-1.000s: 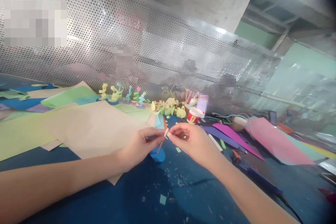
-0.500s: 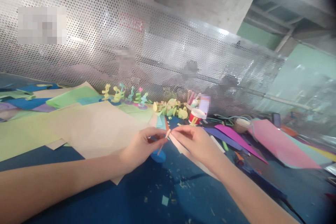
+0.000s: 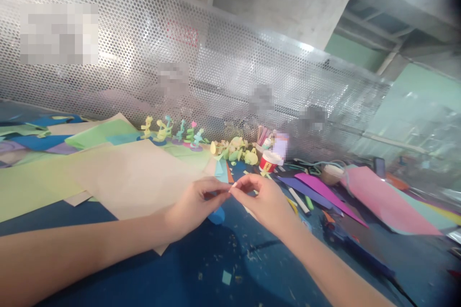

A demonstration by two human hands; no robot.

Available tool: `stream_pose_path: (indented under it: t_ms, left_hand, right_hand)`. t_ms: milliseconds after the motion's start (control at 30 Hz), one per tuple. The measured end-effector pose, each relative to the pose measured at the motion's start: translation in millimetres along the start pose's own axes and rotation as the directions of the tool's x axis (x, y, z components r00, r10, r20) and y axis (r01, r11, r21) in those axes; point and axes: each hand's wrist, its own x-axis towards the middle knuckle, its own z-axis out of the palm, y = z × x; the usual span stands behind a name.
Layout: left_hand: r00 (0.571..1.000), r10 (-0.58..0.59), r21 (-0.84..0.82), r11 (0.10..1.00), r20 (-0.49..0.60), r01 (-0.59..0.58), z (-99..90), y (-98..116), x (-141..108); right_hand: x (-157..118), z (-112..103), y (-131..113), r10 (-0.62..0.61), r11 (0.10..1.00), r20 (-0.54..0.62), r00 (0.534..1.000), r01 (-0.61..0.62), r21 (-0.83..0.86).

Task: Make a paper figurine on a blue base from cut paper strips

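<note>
My left hand [image 3: 196,201] and my right hand [image 3: 261,199] meet fingertip to fingertip above the blue table, both closed in a pinch. Between them is a narrow pale pink strip, mostly hidden by the fingers now. A pale sliver of the strip [image 3: 248,211] shows under my right hand. Just below my left fingertips lies a round blue disc [image 3: 216,216]. A small light blue square [image 3: 226,277] and tiny scraps lie on the table [image 3: 151,278] nearer to me.
Large pale sheets [image 3: 144,177] lie left. Small coloured curled figures [image 3: 182,130], yellow-green pieces [image 3: 236,148] and a red-and-white tub [image 3: 268,160] stand along the perforated metal screen [image 3: 223,72]. Rightward are a magenta sheet [image 3: 327,194], a pink sheet [image 3: 385,199] and a blue corded tool [image 3: 355,244].
My right fingers have come closer against the left fingertips. The long pale strip that trailed under my right hand is now mostly out of sight.
</note>
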Motion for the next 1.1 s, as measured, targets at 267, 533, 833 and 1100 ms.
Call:
stream_pose_path:
  t_ms: [267, 533, 833, 1100]
  left_hand:
    - [0.997, -0.079, -0.083, 0.993, 0.01, 0.079, 1.4, 1, -2]
    - [0.996, -0.084, -0.152, 0.985, 0.02, 0.086, 1.0, 5, 0]
    - [0.997, -0.078, -0.084, 0.993, -0.005, 0.078, 1.1, 3, 0]
    - [0.997, -0.07, -0.084, 0.994, -0.026, 0.067, 1.0, 1, -1]
  right_hand:
    - [3, -1, 7, -0.073, 0.99, 0.033, 0.997, 0.069, 0.119]
    - [6, 0, 15, -0.048, 0.949, 0.117, 0.992, 0.009, 0.314]
    - [5, 3, 13, -0.074, 0.957, 0.091, 0.993, 0.045, 0.287]
    - [6, 7, 17, 0.026, 0.939, 0.09, 0.996, -0.055, 0.338]
